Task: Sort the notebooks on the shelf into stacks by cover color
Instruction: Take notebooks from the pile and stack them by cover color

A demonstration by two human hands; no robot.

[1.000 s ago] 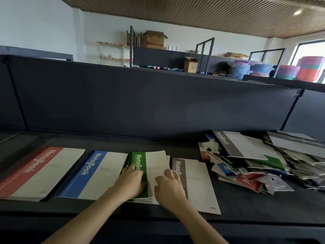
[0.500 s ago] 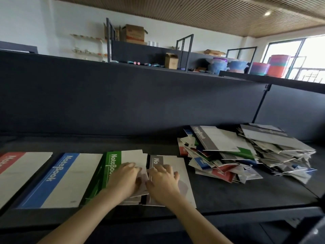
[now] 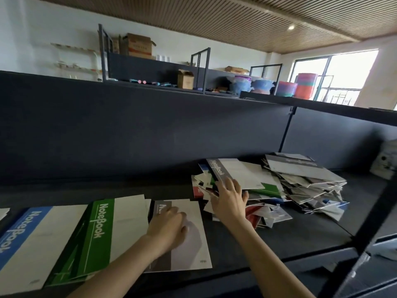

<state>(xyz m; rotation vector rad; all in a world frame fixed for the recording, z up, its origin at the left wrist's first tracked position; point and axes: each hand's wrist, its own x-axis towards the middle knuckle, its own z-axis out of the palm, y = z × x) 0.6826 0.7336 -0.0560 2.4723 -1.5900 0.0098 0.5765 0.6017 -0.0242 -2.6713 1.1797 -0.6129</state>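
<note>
Person's left hand (image 3: 167,227) lies loose on the grey-banded white notebook stack (image 3: 189,244). Their right hand (image 3: 229,198), fingers spread and gripping nothing, touches the messy heap of mixed-colour notebooks (image 3: 300,183) beyond it. Yank one from the middle and that heap probably slides across the dark shelf (image 3: 279,237).

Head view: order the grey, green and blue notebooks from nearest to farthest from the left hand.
1. Grey notebook: directly under the left hand, which rests on it.
2. Green notebook: the next one to the left.
3. Blue notebook: farthest left, beyond the green one.
</note>
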